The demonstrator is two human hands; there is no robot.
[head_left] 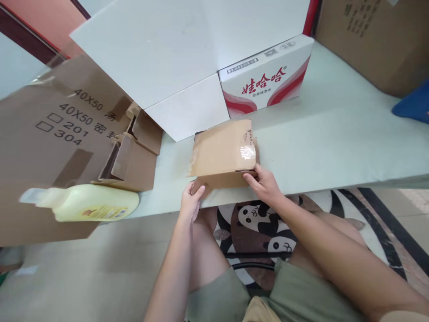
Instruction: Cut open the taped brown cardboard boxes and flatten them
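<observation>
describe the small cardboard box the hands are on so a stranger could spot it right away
Start at the pale table and find the white carton with red characters. Just in front of it, at the table's near edge, lies the small brown box, held by the left hand and right hand. Only it carries shiny clear tape.

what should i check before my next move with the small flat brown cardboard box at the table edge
1. Left hand on the small flat brown cardboard box: ok, fingers grip its near left corner at the table edge.
2. Right hand on the box: ok, fingers press its near right corner.
3. Box supported: ok, it lies on the pale green table, though its near flap hangs at the edge.
4. Clear tape patch on top: cannot tell whether it holds a seam.
5. Room behind: not ok, the white carton sits close against the box's far side.
6. Pale yellow plastic bottle: ok, lying apart to the left.
</observation>
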